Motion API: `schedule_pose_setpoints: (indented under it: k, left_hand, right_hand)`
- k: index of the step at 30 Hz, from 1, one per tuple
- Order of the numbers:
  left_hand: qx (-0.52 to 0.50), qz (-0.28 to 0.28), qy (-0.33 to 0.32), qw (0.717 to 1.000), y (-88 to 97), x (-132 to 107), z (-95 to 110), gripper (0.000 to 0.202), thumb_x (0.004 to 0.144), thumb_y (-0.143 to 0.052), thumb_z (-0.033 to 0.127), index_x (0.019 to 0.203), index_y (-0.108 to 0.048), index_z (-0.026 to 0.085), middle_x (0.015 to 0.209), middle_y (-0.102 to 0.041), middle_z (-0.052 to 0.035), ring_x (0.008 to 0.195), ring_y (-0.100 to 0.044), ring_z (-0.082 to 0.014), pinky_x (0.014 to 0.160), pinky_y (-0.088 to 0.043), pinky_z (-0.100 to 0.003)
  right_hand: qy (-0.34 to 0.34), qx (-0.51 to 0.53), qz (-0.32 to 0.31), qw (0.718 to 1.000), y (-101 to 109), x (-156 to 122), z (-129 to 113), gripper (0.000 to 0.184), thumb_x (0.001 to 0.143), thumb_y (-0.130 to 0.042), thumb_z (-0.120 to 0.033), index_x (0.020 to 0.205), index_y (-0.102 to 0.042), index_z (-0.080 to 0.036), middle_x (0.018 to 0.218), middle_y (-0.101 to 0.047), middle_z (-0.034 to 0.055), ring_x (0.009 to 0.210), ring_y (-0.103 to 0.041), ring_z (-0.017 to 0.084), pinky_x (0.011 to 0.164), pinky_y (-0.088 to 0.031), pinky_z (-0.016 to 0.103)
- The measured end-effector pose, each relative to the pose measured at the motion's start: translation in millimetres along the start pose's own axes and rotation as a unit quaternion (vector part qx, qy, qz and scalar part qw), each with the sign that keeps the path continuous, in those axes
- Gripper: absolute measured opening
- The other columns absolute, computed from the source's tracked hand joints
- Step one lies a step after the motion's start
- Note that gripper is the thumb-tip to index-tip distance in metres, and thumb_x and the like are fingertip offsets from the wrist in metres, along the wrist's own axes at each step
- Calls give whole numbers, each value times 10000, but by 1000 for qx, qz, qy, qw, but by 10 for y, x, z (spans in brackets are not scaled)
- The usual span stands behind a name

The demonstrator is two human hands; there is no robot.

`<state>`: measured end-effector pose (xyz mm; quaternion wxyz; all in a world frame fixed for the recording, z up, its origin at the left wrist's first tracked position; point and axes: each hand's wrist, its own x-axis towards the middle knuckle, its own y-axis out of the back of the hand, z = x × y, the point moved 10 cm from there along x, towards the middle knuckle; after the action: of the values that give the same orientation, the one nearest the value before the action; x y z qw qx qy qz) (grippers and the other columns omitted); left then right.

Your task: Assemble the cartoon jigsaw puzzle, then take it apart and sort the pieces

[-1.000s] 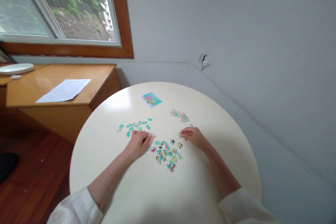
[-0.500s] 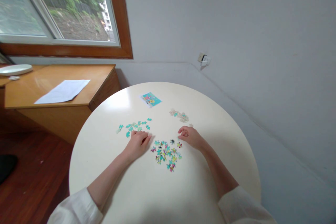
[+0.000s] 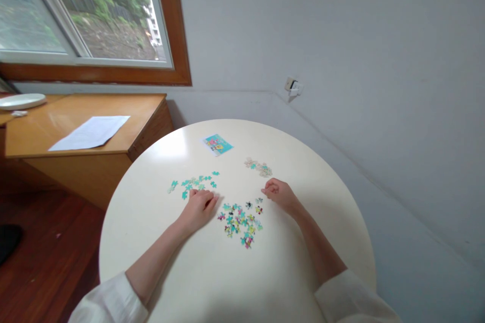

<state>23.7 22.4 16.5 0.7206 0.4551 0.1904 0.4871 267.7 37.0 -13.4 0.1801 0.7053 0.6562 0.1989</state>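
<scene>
I sit at a round cream table (image 3: 212, 272) with jigsaw pieces spread on it. My left hand (image 3: 200, 208) lies flat, palm down, fingers out, beside a row of teal pieces (image 3: 194, 181). My right hand (image 3: 279, 193) is curled with its fingertips pinched together; what they hold is too small to make out. It rests between a pile of mixed colourful pieces (image 3: 241, 222) and a small pale cluster (image 3: 259, 166). A small picture card (image 3: 217, 144) lies at the far side of the table.
A wooden desk (image 3: 125, 136) stands to the left with a white sheet of paper (image 3: 90, 132) and a white plate (image 3: 19, 101) on it. A window is above it. Grey walls close in behind and to the right, with a wall socket (image 3: 292, 86).
My right hand has moved away from the colourful pile, up and slightly right towards the pale cluster. My left hand has stayed flat in place.
</scene>
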Motion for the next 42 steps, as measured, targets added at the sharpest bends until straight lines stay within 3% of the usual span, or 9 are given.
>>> schedule_pose_setpoints:
  k: [4, 6, 9, 12, 20, 28, 33, 42]
  left_hand:
    - [-9, 10, -2, 1000, 9, -2, -14, 397, 884, -314, 347, 536, -392, 172, 586, -531, -17, 590, -415, -129, 721, -288, -349]
    - [-6, 10, -2, 1000, 6, -1, -21, 402, 887, -311, 355, 537, -391, 172, 586, -528, -15, 590, -412, -127, 720, -290, -343]
    - [3, 5, -5, 1000, -4, 0, -16, 409, 896, -291, 359, 545, -393, 173, 582, -511, -10, 589, -411, -126, 720, -290, -336]
    - [2, 5, -6, 1000, 2, 2, -1, 407, 895, -293, 355, 544, -393, 174, 582, -514, -11, 589, -414, -129, 720, -291, -337]
    - [7, 4, -3, 1000, -1, 2, 8, 397, 889, -296, 347, 542, -385, 177, 575, -512, -8, 591, -422, -129, 735, -299, -326]
    - [15, 3, -6, 1000, -15, -2, -7, 401, 894, -289, 358, 544, -358, 175, 579, -511, -4, 586, -424, -126, 717, -284, -314]
    - [11, -1, -7, 1000, -15, -1, -4, 388, 892, -299, 342, 547, -356, 173, 580, -508, -2, 587, -420, -127, 713, -273, -317]
    - [3, 5, -11, 1000, -13, -5, -6, 395, 894, -314, 341, 543, -384, 173, 580, -507, -2, 592, -422, -129, 717, -277, -321]
  right_hand:
    - [9, -43, 188, 981, 482, -19, 141, 235, 696, -554, -434, 713, -541, -200, 581, -558, 4, 530, -507, 145, 540, -422, 279]
    - [34, -105, 226, 968, 576, -24, 157, 264, 695, -558, -420, 794, -597, -178, 696, -594, 46, 633, -541, 174, 648, -456, 325]
    - [60, -178, 218, 958, 545, 10, 179, 266, 704, -556, -343, 870, -643, -155, 840, -608, 95, 764, -555, 208, 782, -450, 379]
    - [57, -200, 191, 959, 484, 45, 222, 222, 718, -548, -288, 848, -664, -152, 874, -605, 106, 798, -554, 214, 816, -443, 380]
    - [76, -215, 179, 957, 452, 65, 178, 146, 735, -531, -264, 760, -645, -177, 805, -606, 79, 755, -540, 201, 763, -444, 353]
    - [54, -199, 210, 956, 514, 20, 107, 274, 804, -412, -325, 668, -606, -188, 702, -629, 76, 692, -560, 194, 705, -427, 319]
    - [11, -92, 201, 975, 502, -11, 188, 292, 807, -398, -398, 753, -597, -191, 615, -642, 29, 600, -608, 174, 631, -447, 288]
    - [3, 7, 181, 983, 432, 31, 241, 344, 712, -511, -408, 915, -618, -151, 706, -676, 57, 586, -624, 163, 594, -490, 293]
